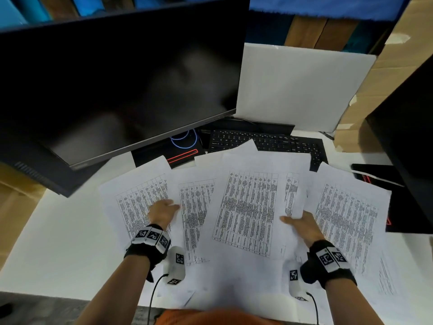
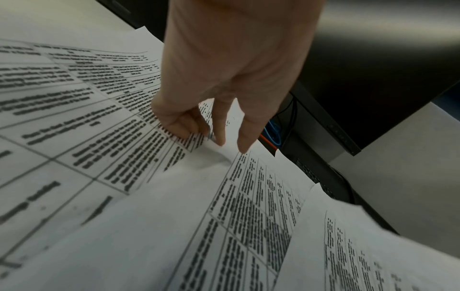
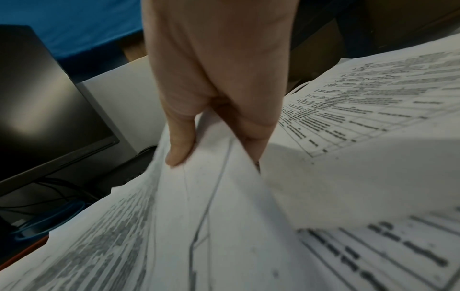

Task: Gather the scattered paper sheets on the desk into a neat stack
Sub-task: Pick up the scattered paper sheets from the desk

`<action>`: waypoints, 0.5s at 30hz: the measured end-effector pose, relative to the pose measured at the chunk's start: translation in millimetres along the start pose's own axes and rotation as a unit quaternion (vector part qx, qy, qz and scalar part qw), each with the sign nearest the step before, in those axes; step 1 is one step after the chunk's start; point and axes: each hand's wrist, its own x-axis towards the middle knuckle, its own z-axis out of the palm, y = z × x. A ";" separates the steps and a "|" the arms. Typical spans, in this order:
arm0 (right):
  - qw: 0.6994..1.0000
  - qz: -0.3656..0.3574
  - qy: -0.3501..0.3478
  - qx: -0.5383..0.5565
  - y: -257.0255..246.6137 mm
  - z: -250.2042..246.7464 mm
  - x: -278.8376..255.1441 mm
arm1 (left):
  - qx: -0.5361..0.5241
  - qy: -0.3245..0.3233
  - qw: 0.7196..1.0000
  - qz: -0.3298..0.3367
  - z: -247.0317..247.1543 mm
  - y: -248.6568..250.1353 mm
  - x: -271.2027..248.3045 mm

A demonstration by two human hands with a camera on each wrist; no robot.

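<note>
Several paper sheets (image 1: 248,207), printed with tables, lie fanned and overlapping on the white tabletop (image 1: 58,242), before keyboard (image 1: 269,141) and monitor (image 1: 117,78). The right grip (image 1: 302,225) pinches the middle sheet's raised right edge; the left grip (image 1: 162,211) pinches the leftmost sheet's edge.

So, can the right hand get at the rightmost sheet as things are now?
Probably yes. The rightmost sheet lies bare just beside the right hand, with nothing on it. But that hand pinches the middle sheet, so it has few fingers free.
</note>
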 end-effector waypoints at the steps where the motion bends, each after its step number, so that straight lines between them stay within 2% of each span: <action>1: 1.000 0.001 0.001 0.004 -0.7 -0.2 0.0 | 0.025 0.011 1.000 -0.005 0.0 1.0 -0.4; 4: 1.000 0.006 0.000 0.015 1.8 -1.1 1.0 | 0.014 0.025 1.000 0.006 2.1 0.4 1.2; 7: 1.000 0.011 -0.022 -0.003 21.9 -0.7 21.3 | -0.046 -0.002 0.998 0.030 7.9 -0.4 1.7; 9: 0.999 0.023 -0.046 -0.012 3.1 8.2 4.8 | -0.059 -0.029 0.998 0.026 12.2 1.3 0.8; 11: 0.997 0.026 -0.074 -0.024 -10.3 16.3 -6.8 | -0.044 -0.046 0.998 0.030 15.2 5.4 -0.8; 15: 0.996 0.012 -0.086 -0.029 -20.7 37.7 -11.6 | 0.018 -0.032 0.998 0.052 18.4 1.7 3.2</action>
